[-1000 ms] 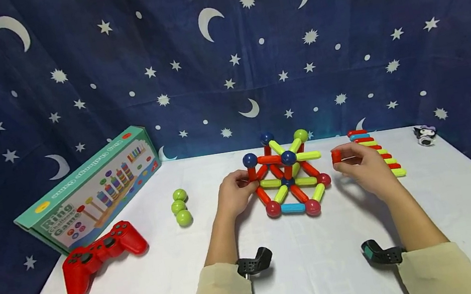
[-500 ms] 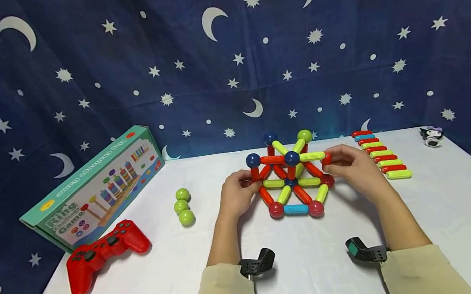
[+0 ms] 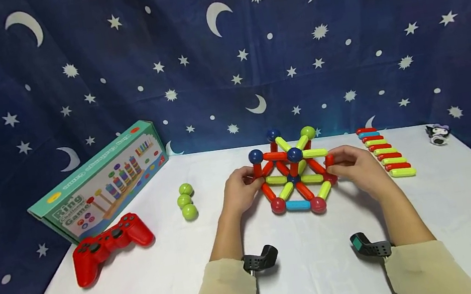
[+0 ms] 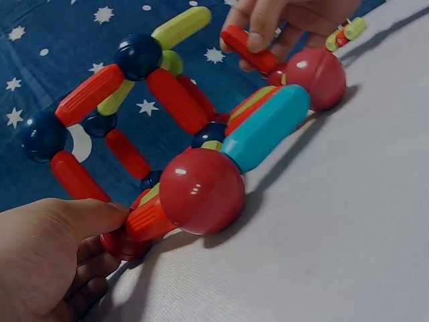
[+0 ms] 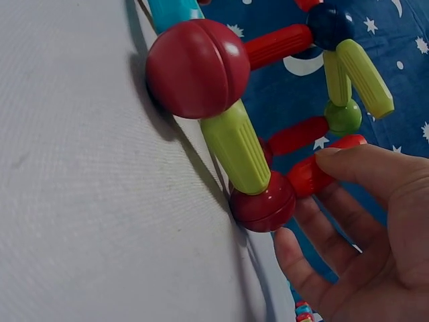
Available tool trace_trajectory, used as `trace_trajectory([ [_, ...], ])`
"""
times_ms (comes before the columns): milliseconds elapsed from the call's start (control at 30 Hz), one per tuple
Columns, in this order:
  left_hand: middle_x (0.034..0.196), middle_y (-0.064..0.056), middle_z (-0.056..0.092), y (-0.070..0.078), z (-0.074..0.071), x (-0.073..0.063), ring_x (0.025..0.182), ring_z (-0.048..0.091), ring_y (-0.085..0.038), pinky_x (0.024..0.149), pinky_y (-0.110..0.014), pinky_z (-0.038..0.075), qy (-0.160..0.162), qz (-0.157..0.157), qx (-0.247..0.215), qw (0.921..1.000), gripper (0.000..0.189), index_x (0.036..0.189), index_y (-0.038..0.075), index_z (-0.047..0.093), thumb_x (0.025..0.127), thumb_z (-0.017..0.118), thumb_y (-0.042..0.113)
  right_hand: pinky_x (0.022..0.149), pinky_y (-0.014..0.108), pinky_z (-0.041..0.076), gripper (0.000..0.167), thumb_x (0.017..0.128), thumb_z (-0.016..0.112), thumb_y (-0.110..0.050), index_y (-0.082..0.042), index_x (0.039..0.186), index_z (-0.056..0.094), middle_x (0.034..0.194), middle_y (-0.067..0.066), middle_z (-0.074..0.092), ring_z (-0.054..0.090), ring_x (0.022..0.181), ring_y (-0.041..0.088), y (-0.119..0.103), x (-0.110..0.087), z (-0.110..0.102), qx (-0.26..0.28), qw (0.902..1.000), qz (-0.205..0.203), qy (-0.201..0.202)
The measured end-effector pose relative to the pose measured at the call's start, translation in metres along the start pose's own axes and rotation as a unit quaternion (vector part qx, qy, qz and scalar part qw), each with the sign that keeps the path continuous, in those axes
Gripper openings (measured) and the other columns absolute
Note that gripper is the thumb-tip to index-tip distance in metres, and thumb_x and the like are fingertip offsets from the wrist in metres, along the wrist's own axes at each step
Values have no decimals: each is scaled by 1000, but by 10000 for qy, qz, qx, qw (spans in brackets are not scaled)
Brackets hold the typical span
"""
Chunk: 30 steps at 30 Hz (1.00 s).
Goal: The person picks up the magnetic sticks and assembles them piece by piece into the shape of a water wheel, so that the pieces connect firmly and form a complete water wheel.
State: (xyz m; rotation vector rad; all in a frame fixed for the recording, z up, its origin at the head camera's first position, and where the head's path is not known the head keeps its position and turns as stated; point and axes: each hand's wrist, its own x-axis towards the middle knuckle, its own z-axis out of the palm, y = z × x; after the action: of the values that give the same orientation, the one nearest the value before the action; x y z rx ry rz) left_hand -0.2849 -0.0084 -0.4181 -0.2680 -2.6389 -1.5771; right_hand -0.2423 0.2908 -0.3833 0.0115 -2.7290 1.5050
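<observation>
A structure of magnetic rods and balls [image 3: 293,178] stands on the white table. Red balls sit low, dark blue balls and a green ball sit above, and a light blue rod [image 4: 265,131] lies along the front. My left hand [image 3: 239,192] holds the lower left corner, its thumb over a red ball [image 4: 125,245] below an upright rod. On the right side my right hand [image 3: 359,169] pinches a short red magnetic rod [image 5: 312,176] between thumb and fingers. That rod's lower end meets the right red ball [image 5: 265,202]. A yellow-green rod [image 3: 315,153] juts out just above it, free at its end.
Several red, yellow-green and blue rods [image 3: 395,160] lie in a row at the back right, near a small figurine [image 3: 438,134]. Left of the structure are three green balls [image 3: 186,201], a red game controller [image 3: 113,244] and a Ring Challenge Game box [image 3: 104,184].
My right hand has moved left with the red rod, from apart from the structure to the right red ball, where the rod now stands. My left hand keeps its hold on the left corner.
</observation>
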Motion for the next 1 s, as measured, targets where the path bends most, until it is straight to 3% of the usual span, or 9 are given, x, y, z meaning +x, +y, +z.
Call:
trace_trajectory([
  [300,117,-13,72,6,-2,-1,104,65,-29,99,-43,54,-2,77,134,9999,31,125,5,71,94,72,13,84,17,54,49,96,74,-23,-4,138,58,116,-1,68,63,100,6,6,2,-5,246,9995,-32,-173],
  [533,123,-17,72,8,-23,-6,112,71,-31,102,-44,55,-386,130,273,9988,36,130,4,68,94,70,9,85,18,55,49,97,73,-23,-5,140,56,117,-4,68,62,101,5,5,1,-5,384,9990,98,-190],
  [667,123,-17,73,12,-49,-5,112,71,-32,102,-46,54,-446,258,530,9973,34,129,3,69,95,68,10,85,20,57,50,96,74,-23,-4,139,56,110,-12,67,62,100,5,4,0,-5,485,9986,101,-200],
  [800,119,-18,74,15,-86,-4,108,73,-33,97,-46,55,-110,428,787,9959,31,125,2,70,95,67,11,86,22,58,51,96,74,-23,-5,141,56,112,-9,66,63,100,5,5,0,-4,547,9981,155,-244],
  [900,117,-18,75,14,-116,-3,108,73,-35,95,-47,56,138,370,1046,9937,29,123,3,71,96,66,12,86,22,58,52,97,74,-24,-6,142,56,116,-7,66,62,101,4,6,1,-3,517,9982,176,-236],
  [1000,121,-20,73,10,-142,0,112,71,-37,96,-50,55,192,119,1433,9894,30,123,3,71,96,64,14,86,22,58,52,97,74,-25,-6,142,56,117,-5,66,62,101,4,6,1,-3,493,9984,166,-229],
])
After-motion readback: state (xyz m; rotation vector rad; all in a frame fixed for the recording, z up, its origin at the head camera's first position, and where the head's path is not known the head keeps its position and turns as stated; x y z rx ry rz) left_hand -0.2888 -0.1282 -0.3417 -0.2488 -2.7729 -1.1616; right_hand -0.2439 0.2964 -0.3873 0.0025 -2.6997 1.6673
